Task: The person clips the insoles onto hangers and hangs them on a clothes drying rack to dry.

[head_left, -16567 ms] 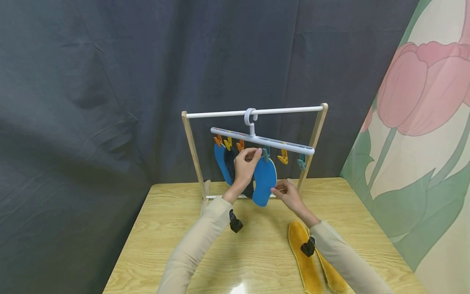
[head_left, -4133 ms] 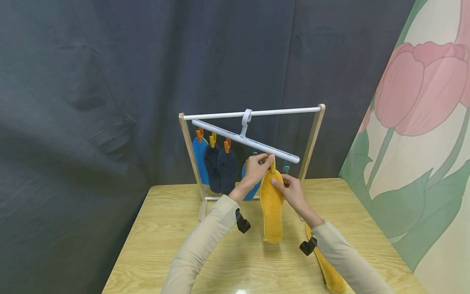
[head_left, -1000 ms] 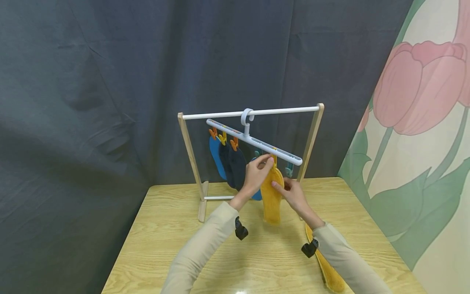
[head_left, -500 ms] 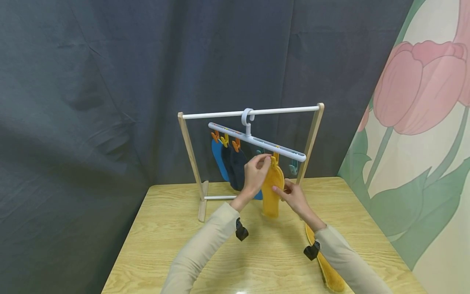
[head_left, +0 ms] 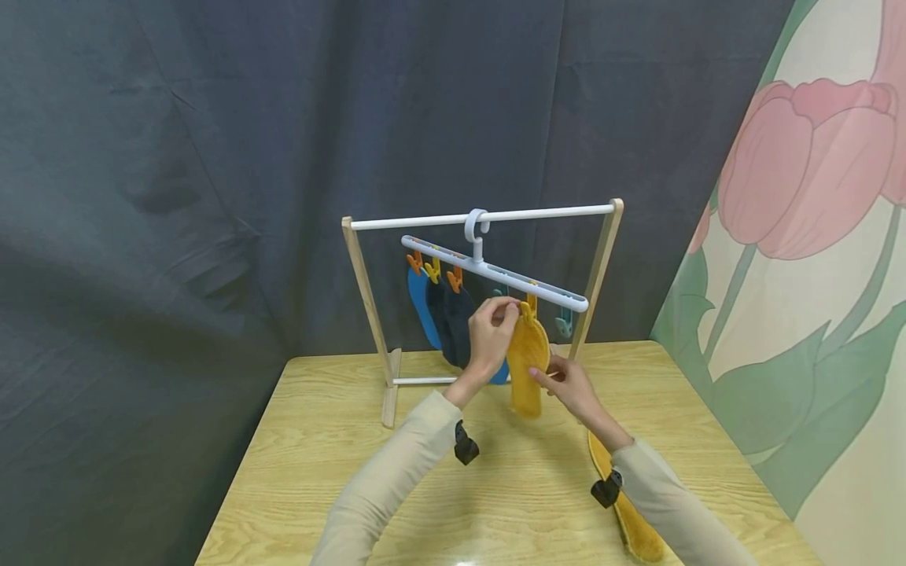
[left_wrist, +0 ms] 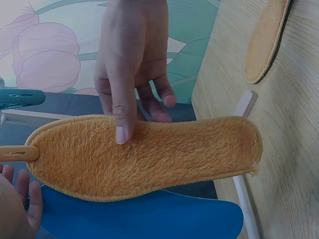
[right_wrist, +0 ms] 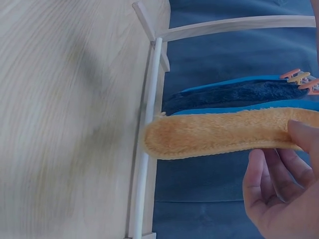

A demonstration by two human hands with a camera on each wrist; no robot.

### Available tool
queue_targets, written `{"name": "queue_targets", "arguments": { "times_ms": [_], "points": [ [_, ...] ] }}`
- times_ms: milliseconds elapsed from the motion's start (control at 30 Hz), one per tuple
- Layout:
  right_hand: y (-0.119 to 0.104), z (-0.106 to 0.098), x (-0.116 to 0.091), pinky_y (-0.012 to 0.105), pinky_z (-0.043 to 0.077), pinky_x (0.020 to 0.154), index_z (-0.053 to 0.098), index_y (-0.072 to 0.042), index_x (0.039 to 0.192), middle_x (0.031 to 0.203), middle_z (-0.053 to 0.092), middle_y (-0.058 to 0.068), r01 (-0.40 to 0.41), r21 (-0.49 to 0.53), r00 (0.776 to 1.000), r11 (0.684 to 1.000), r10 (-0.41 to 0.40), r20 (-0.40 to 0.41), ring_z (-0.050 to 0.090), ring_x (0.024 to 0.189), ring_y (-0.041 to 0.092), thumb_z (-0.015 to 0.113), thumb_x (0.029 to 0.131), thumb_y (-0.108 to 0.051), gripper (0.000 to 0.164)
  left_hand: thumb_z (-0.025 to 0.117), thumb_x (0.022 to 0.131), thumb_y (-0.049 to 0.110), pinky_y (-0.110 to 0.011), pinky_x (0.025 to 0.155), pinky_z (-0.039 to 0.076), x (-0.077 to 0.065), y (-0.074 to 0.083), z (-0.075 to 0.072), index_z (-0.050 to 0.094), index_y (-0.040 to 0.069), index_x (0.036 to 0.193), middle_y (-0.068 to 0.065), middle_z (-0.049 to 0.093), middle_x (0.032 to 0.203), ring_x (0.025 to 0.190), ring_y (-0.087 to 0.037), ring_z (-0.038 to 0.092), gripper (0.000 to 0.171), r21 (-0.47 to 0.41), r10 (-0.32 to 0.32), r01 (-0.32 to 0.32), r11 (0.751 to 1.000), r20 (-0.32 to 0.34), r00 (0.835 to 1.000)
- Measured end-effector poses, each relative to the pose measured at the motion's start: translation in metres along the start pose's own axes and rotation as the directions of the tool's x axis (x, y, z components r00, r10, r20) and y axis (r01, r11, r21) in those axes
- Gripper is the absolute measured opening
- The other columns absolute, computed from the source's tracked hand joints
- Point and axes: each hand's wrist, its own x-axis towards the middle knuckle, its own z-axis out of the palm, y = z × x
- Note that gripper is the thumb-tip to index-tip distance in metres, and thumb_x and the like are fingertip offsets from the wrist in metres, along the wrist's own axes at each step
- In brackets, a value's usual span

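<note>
A fuzzy yellow-orange insole (head_left: 526, 377) hangs by its rounded upper end from a yellow clip (head_left: 529, 309) on the pale hanger (head_left: 510, 277). My left hand (head_left: 490, 334) is just left of that clip. In the left wrist view its fingers (left_wrist: 22, 181) sit beside the clip, seemingly off it. My right hand (head_left: 572, 387) holds the insole's right edge, thumb (left_wrist: 123, 130) on the fuzzy face and fingers behind. Behind it hangs a blue insole (left_wrist: 144, 216), mostly hidden in the head view by my left hand and the yellow one.
A second yellow insole (head_left: 637, 527) lies on the table (head_left: 340, 487), partly under my right forearm. Dark insoles (head_left: 453, 318) and a blue insole (head_left: 423, 310) hang at the left. A teal clip (head_left: 564, 324) hangs bare near the rack's right post (head_left: 598, 275).
Over the last second my left fingertips have drawn slightly left of the yellow clip. The right hand has shifted a little right and down. Since the oldest frame, one yellow insole has gone from table to hanger.
</note>
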Motion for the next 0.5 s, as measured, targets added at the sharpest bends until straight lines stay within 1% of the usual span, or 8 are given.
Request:
{"name": "queue_targets", "arguments": {
  "times_ms": [67,167,267,367,467,500],
  "points": [
    [0.003,0.0,-0.001,0.04,0.05,0.058,0.06,0.0,0.092,0.08,0.06,0.012,-0.008,-0.007,1.0,1.0,0.008,0.007,0.059,0.066,0.018,0.063,0.082,-0.027,0.029,0.053,0.086,0.001,-0.02,0.059,0.048,-0.001,-0.001,0.0,0.063,-0.005,0.09,-0.015,0.061,0.082,0.068,-0.022,0.06,0.013,-0.002,-0.002,0.002,1.0,0.001,1.0],
    [0.009,0.001,-0.003,0.037,0.05,0.057,0.06,0.0,0.091,0.081,0.06,0.012,-0.012,-0.02,1.0,1.0,0.013,0.025,0.06,0.069,0.023,0.062,0.083,-0.028,0.03,0.051,0.087,0.001,-0.021,0.058,0.048,-0.002,-0.002,0.0,0.061,-0.007,0.091,-0.018,0.061,0.081,0.067,-0.027,0.06,0.013,-0.037,-0.013,0.013,0.999,0.01,1.0],
    [0.016,0.001,-0.006,0.04,0.05,0.057,0.059,0.0,0.089,0.081,0.06,0.012,-0.026,-0.017,0.999,1.0,0.026,0.031,0.059,0.07,0.027,0.062,0.083,-0.03,0.031,0.05,0.087,0.0,-0.023,0.058,0.05,-0.003,-0.002,-0.001,0.058,-0.008,0.091,-0.021,0.06,0.079,0.067,-0.033,0.06,0.012,-0.08,-0.019,0.021,0.997,0.018,1.0],
    [0.021,0.001,-0.008,0.04,0.05,0.057,0.059,0.001,0.09,0.082,0.061,0.013,-0.032,-0.022,0.999,0.999,0.033,0.042,0.059,0.07,0.025,0.062,0.083,-0.029,0.031,0.049,0.088,0.0,-0.023,0.057,0.05,-0.003,-0.002,-0.001,0.058,-0.005,0.089,-0.022,0.06,0.078,0.066,-0.034,0.06,0.01,-0.091,-0.012,0.013,0.996,0.015,1.0],
    [0.025,0.001,-0.01,0.038,0.051,0.057,0.059,0.001,0.092,0.084,0.061,0.013,-0.04,-0.021,0.998,0.999,0.041,0.046,0.059,0.07,0.022,0.062,0.083,-0.028,0.031,0.05,0.087,0.0,-0.022,0.054,0.048,-0.003,-0.002,-0.001,0.058,-0.001,0.087,-0.021,0.06,0.075,0.063,-0.033,0.059,0.008,-0.076,0.001,-0.001,0.997,0.005,1.0],
    [0.026,0.001,-0.011,0.038,0.051,0.057,0.059,0.001,0.093,0.084,0.06,0.014,-0.041,-0.021,0.998,0.999,0.041,0.046,0.059,0.07,0.022,0.062,0.083,-0.028,0.031,0.05,0.087,0.0,-0.022,0.053,0.047,-0.003,-0.002,0.0,0.058,-0.001,0.087,-0.021,0.06,0.074,0.062,-0.033,0.059,0.008,-0.079,0.005,-0.005,0.997,0.007,1.0]
  ]
}}
